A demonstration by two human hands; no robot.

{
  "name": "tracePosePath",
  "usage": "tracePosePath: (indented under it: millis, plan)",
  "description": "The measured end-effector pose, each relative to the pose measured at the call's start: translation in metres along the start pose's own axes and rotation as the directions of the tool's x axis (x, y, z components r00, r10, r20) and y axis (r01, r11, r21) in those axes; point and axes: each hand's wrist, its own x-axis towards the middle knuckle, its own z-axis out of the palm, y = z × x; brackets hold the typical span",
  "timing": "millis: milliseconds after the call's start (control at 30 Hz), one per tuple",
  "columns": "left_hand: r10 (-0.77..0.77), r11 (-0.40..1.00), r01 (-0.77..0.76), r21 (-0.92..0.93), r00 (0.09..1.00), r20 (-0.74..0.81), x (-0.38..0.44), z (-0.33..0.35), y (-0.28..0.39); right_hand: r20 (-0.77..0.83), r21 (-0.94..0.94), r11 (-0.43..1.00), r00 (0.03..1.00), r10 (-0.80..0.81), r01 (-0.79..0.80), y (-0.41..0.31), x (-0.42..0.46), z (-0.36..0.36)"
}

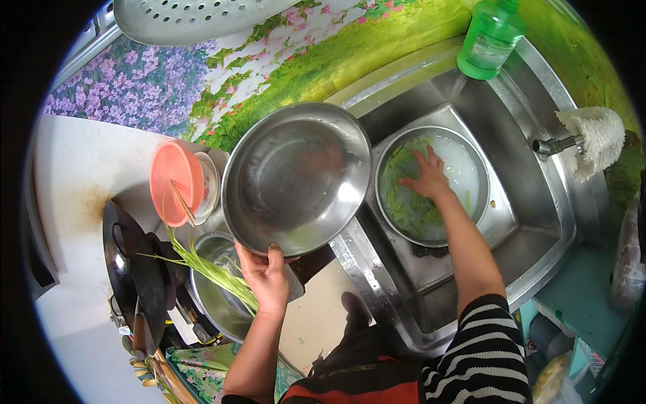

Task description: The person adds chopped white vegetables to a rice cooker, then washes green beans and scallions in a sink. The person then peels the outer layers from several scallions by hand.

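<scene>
My left hand (265, 278) grips the near rim of a shallow stainless steel basin (298, 171), thumb on the inside. This basin is tilted towards me, and its inside is bare and wet. My right hand (429, 174) has its fingers spread over cut green leaves (409, 214). The leaves float in cloudy water inside a round metal basin (488, 189) in the stainless steel sink (535, 217). How deep my fingertips reach into the water I cannot tell. Beside my left wrist, long green stalks (217, 267) lie across another metal bowl (203, 298).
A coral plastic basket (174, 187) with chopsticks (181, 202) stands left, near a black wok (133, 272). On the sink's back corner is a green bottle (489, 43). A white cloth (595, 136) hangs on the faucet (552, 146). A perforated metal piece (197, 17) juts in above.
</scene>
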Motion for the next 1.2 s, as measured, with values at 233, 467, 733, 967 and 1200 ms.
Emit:
tracePosePath:
  millis: [233, 467, 733, 967, 1200]
  plan:
    - [-0.101, 0.993, 0.103, -0.057, 0.994, 0.030, -0.001, 0.009, 0.011, 0.291, -0.192, 0.979, 0.957, -0.002, 0.061, -0.012, -0.003, 0.033]
    - [-0.172, 0.984, 0.174, -0.039, 0.983, 0.056, 0.001, -0.005, 0.003, -0.014, 0.067, 0.992, 0.994, 0.107, -0.106, 0.055, -0.009, -0.048]
    - [-0.206, 0.977, 0.209, -0.032, 0.976, 0.073, 0.002, -0.006, 0.006, 0.259, -0.036, 0.999, 0.966, -0.026, 0.037, 0.031, -0.047, 0.014]
    - [-0.256, 0.962, 0.264, -0.064, 0.960, 0.115, 0.002, -0.012, 0.005, 0.088, -0.151, 0.984, 0.993, -0.080, 0.092, 0.016, -0.059, 0.038]
    - [-0.330, 0.936, 0.345, -0.076, 0.930, 0.159, -0.001, -0.004, 0.018, -0.168, 0.159, 0.957, 0.962, -0.214, 0.241, 0.057, -0.028, 0.060]
